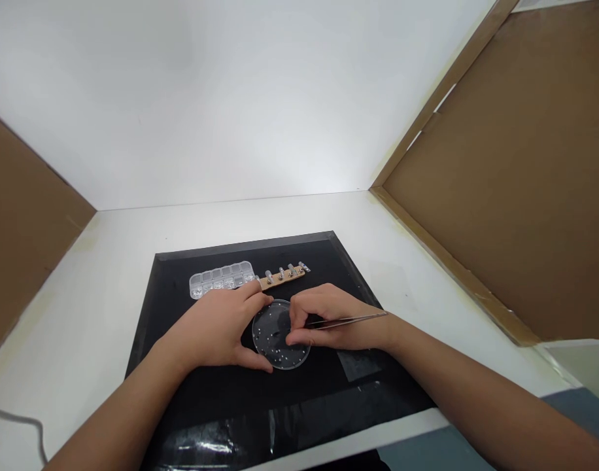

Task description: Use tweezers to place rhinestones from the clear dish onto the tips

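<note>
Between both hands sat the clear dish (281, 335) – left hand (220, 329) steadying its rim, right hand (331, 322) pinching tweezers (348, 320) closed over scattered beads (278, 354). Beyond the grip lay the compartment box (222, 278) and a wooden strip (281, 276) – most beads seemingly still unpicked.

Tweezers (351, 320) tip hidden behind right hand (329, 320); beads (280, 353) in dish too small to tell.

No readable text from my feed.

I find no label, brand, number or sign on the clear compartment box (222, 278), the wooden strip (281, 277), the round dish (281, 335) or the black mat (182, 261).
</note>
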`<state>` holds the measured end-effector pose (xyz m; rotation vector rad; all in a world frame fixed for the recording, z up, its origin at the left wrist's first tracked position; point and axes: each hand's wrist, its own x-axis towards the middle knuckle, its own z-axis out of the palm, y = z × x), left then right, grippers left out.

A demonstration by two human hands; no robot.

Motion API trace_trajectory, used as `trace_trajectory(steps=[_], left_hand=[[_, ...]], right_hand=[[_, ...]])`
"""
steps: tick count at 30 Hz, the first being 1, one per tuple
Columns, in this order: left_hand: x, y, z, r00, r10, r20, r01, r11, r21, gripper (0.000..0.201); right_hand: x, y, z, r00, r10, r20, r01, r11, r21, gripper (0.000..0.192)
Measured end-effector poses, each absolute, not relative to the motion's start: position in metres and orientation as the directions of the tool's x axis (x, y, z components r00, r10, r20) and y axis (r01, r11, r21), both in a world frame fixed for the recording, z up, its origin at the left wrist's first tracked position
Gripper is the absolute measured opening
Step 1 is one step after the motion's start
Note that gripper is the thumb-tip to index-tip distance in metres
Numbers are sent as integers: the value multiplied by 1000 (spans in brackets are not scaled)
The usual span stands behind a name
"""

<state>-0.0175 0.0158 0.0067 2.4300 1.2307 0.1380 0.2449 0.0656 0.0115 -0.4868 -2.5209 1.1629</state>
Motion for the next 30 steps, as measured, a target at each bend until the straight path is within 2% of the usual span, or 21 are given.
trace_trajectory(steps=[19, 30], left_hand=[[-18, 16, 5, 609, 790, -75, 742, -534, 404, 89], [-19, 16, 6, 618, 783, -65, 737, -549, 394, 90]], right_hand=[[248, 69, 15, -893, 430, 134, 189, 628, -755, 22], [246, 71, 9, -896, 420, 148, 153, 601, -784, 24]])
